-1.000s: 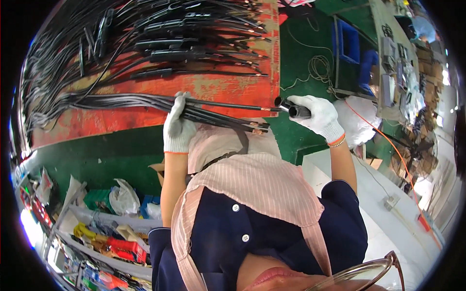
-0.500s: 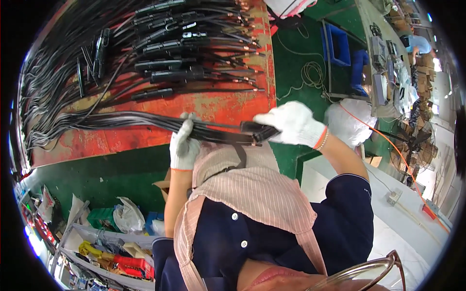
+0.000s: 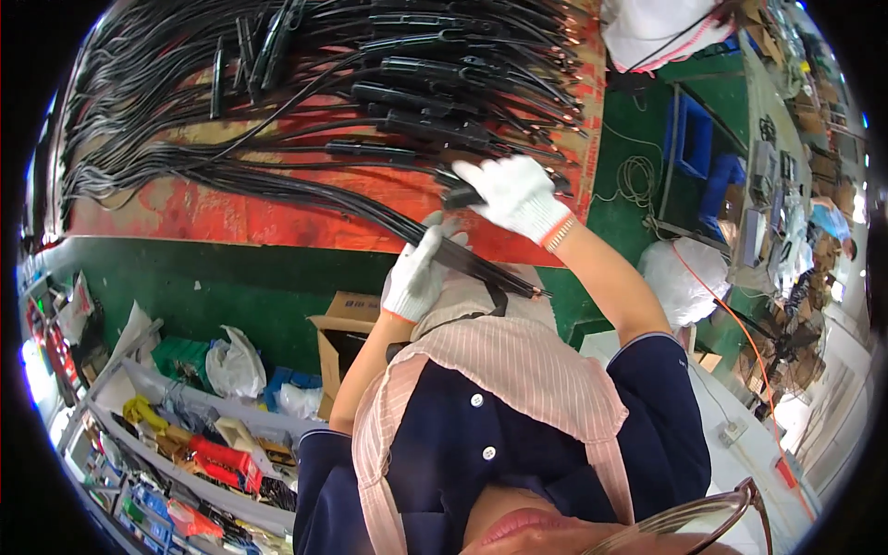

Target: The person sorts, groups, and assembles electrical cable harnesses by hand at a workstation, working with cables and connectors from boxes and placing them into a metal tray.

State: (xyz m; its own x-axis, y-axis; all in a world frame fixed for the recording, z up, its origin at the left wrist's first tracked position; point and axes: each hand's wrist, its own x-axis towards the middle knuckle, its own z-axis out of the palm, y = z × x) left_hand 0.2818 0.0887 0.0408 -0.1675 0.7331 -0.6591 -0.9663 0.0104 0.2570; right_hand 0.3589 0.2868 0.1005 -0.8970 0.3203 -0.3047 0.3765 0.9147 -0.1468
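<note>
My left hand [image 3: 414,276], in a white knit glove, is closed around a bundle of black cables [image 3: 361,208] in front of my apron. The bundle's ends, with copper-coloured tips, stick out past the hand to the right. My right hand [image 3: 518,198], also gloved, is above the red tabletop [image 3: 305,215] near its right end. Its fingers are closed on a black plastic handle [image 3: 459,198]; the palm side is hidden. Just beyond lie rows of similar black handles [image 3: 435,129] on cables, their bare copper ends pointing right.
Long black cables [image 3: 120,111] cover the table's left part. An open cardboard box [image 3: 356,305] stands below the near edge. A shelf [image 3: 199,462] with tools is at lower left. Blue crates [image 3: 689,139], a coiled cable [image 3: 636,180] and a white sack [image 3: 683,280] are on the right.
My right hand has moved away from the bundle's ends, up over the tabletop, with the black handle. My left hand still grips the cables, now angled down to the right. The view has shifted.
</note>
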